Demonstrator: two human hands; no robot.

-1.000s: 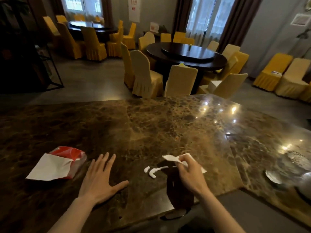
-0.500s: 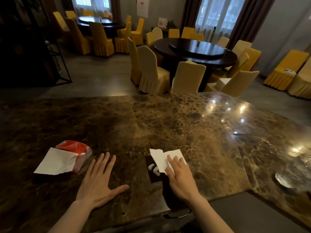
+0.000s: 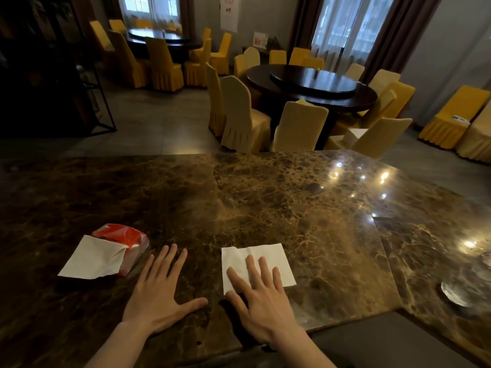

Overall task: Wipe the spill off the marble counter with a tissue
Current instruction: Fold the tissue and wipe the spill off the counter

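Tissue: a white square tissue (image 3: 261,257) lies spread flat on the marble counter (image 3: 265,197), near the counter's near edge and about midway along it.
Spill: not visible; if any is there, the tissue and the hand cover it.
Right hand: the right hand (image 3: 261,306) lies palm down on the near half of the tissue, fingers (image 3: 265,272) straight and slightly spread, pressing it flat to the stone rather than pinching it; the thumb reaches the tissue's near left corner.
Left hand: the left hand (image 3: 159,296) rests flat on bare marble just left of the tissue, fingers fanned wide, thumb pointing toward the right hand, holding nothing; it does not touch the tissue.
Tissue pack: a red and clear soft tissue pack (image 3: 125,239) sits toward the near left part of the counter, left of the left hand, with 1 white sheet (image 3: 93,258) drawn out and draped over its near side onto the stone.
Counter: dark brown veined marble, glossy, with ceiling lights reflected toward its far right corner; a seam runs across the right part.
Right end: a round glassy shape (image 3: 454,294) lies near the counter's right edge; too blurred to name.
Beyond the counter: 2 dark round dining tables (image 3: 313,81) ringed by yellow-covered chairs (image 3: 239,115), with curtained windows (image 3: 345,25) behind them.
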